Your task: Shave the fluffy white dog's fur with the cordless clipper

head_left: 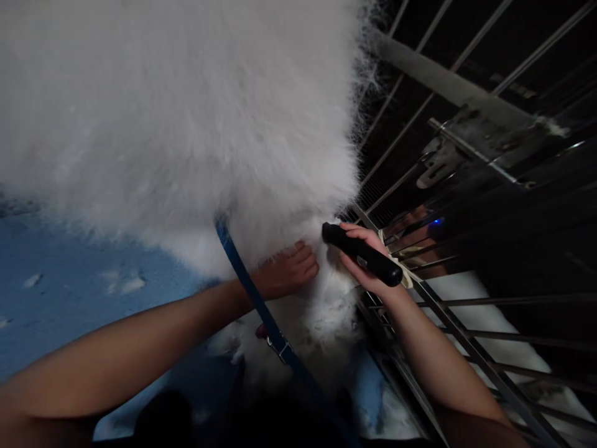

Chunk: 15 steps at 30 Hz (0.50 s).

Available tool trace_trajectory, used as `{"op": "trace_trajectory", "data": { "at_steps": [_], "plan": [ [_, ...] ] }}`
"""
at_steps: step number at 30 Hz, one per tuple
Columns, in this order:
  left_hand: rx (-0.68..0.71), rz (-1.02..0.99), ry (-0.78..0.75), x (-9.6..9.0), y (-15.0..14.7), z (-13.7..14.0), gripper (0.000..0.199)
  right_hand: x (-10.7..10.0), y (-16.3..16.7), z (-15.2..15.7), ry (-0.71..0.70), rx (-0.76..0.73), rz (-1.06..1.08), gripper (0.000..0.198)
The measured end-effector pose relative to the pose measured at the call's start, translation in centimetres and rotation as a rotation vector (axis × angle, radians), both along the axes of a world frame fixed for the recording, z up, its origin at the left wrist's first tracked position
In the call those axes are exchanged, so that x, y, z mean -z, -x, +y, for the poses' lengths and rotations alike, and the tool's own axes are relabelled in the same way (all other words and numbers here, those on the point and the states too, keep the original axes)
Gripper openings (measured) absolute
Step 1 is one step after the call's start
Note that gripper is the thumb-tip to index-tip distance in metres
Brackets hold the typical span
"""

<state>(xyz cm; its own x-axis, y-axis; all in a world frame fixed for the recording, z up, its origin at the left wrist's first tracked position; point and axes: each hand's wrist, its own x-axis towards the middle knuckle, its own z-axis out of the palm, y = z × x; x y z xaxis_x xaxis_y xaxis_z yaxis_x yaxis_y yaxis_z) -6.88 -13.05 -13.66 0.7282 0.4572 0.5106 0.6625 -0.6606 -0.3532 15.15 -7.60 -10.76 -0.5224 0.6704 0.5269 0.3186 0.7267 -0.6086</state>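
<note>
A big white long-haired dog (200, 112) fills the top of the view; its head is not visible. My right hand (366, 249) is wrapped round a black hair clipper (368, 255), whose head end touches or nearly touches the fur low on the dog. Just left of it, my left hand (296, 267) has its fingers curled into the white fur, seemingly round a leg, though the fur hides the exact grip. A blue leash (249, 283) with a metal buckle runs down across my left wrist.
A metal-barred cage (466, 93) with a latch (476, 149) stands close on the right. White hair tufts (133, 285) lie on the blue surface (69, 311) at left. Loose white fur (280, 367) is heaped below my hands.
</note>
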Motion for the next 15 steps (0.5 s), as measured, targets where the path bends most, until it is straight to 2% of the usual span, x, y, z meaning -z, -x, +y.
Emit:
{"op": "trace_trajectory", "data": {
  "at_steps": [7, 12, 15],
  "plan": [
    [-0.01, 0.034, 0.032, -0.1, -0.2, -0.1, 0.027, -0.12, 0.11, -1.01, 0.008, -0.028, 0.071, 0.032],
    [-0.013, 0.019, 0.09, 0.38, -0.4, 0.52, 0.033, 0.02, 0.07, -0.64, -0.028, 0.026, 0.074, 0.033],
    [0.009, -0.029, 0.095, 0.76, -0.36, 0.66, 0.038, -0.19, 0.05, -1.03, -0.033, -0.029, 0.058, 0.036]
  ]
}}
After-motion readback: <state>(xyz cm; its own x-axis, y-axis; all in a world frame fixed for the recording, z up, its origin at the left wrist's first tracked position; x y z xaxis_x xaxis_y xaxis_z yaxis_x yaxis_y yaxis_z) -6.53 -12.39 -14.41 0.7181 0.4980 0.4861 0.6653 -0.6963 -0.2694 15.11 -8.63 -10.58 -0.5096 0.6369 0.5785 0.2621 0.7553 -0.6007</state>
